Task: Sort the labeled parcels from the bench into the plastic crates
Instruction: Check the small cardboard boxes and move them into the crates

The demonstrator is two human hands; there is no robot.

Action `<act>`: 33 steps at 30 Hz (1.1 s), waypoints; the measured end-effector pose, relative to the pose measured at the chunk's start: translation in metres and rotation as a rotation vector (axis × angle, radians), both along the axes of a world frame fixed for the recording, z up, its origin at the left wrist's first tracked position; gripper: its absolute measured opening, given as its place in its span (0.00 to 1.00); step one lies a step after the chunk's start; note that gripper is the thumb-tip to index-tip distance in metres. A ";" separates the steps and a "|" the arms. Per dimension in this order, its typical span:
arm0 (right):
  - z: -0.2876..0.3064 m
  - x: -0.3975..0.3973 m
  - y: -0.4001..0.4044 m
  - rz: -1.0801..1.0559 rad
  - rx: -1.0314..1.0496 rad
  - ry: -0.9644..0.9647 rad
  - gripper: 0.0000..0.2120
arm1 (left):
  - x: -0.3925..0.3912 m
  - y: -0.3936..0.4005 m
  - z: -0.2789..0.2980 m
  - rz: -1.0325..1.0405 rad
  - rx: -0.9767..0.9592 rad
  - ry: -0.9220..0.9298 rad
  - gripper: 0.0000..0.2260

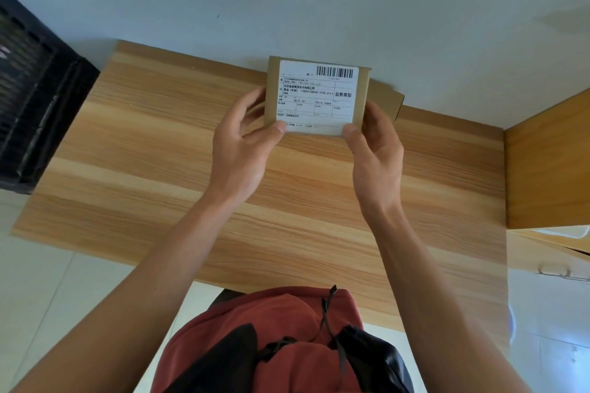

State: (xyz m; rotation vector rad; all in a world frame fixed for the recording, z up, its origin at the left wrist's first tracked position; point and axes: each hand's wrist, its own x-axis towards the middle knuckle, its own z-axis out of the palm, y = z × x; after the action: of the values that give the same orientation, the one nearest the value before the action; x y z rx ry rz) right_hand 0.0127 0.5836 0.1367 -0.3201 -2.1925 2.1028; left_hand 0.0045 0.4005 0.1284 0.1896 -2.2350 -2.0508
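Observation:
A small brown cardboard parcel point(317, 92) with a white label and barcode is held up above the wooden bench point(153, 143), label facing me. My left hand point(245, 143) grips its left edge, thumb on the lower left corner. My right hand point(372, 150) grips the right edge, thumb on the lower right corner. Behind the right side of the held parcel, another brown parcel point(397, 104) peeks out by the wall. A black plastic crate point(32, 99) stands at the far left beside the bench.
A white wall point(319, 3) backs the bench. A second wooden surface point(549, 163) adjoins at the right, with cardboard point(549, 252) lower down on the right. Pale floor tiles lie left and below. My red shirt and black strap fill the bottom centre.

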 end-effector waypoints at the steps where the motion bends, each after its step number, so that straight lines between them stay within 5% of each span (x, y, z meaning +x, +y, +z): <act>1: -0.001 0.001 0.001 0.008 0.015 0.003 0.20 | 0.002 0.000 -0.001 0.011 0.002 0.000 0.25; 20: -0.004 0.019 -0.030 0.177 0.079 0.097 0.24 | 0.050 -0.027 -0.001 0.222 -0.059 0.010 0.24; 33: 0.007 0.034 -0.179 0.489 0.132 0.147 0.27 | 0.119 -0.160 0.015 0.567 -0.061 -0.020 0.21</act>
State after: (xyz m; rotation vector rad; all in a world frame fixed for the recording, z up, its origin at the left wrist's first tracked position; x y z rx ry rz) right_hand 0.0468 0.4046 0.1441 0.4103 -2.4898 2.0829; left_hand 0.1233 0.2406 0.1431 0.7425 -1.9456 -1.6752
